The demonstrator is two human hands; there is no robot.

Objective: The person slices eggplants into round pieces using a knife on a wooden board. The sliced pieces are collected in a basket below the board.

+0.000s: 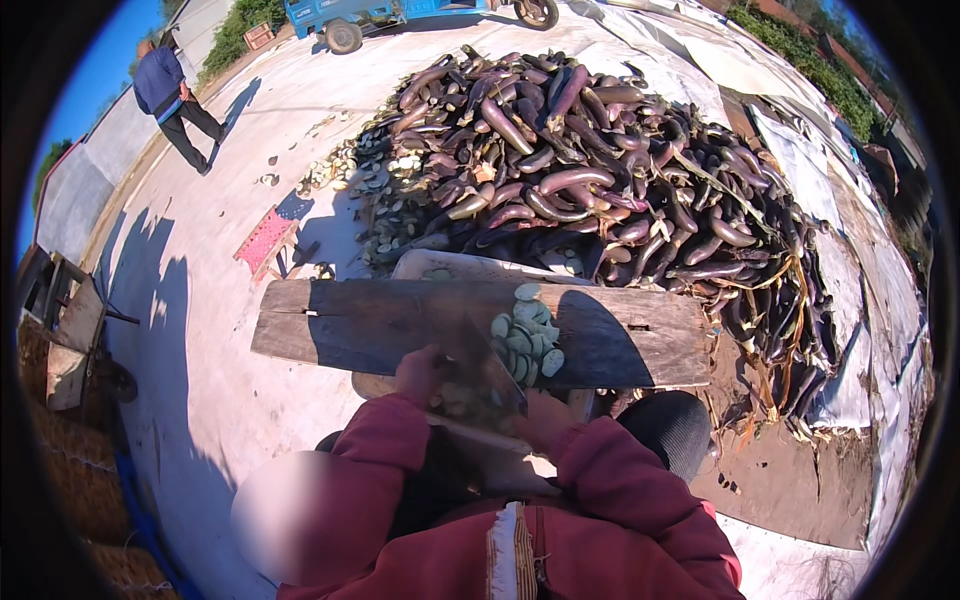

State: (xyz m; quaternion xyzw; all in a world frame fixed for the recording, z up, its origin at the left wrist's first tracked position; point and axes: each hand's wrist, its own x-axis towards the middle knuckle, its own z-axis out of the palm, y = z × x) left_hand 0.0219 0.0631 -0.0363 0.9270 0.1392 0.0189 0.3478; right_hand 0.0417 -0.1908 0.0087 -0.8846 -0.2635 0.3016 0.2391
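My right hand [546,420] grips the handle of a broad-bladed knife [496,366], its blade slanting up and left over a weathered wooden board [667,330]. Right of the blade, a heap of pale round eggplant slices [529,337] lies on the board. At the board's near edge, left of the knife, is my left hand [418,373] with bent fingers. Shadow hides whether those fingers hold anything. Beneath the board, a pale tub [370,385] shows at the near side, with slices dimly visible inside.
Beyond the board rises a large pile of purple eggplants [577,178], with scattered slices [382,176] on its left. A red folding stool [266,238] stands on the concrete. Farther off are a walking person [161,82] and a blue three-wheeled vehicle [390,9]. A cart [75,330] sits far left.
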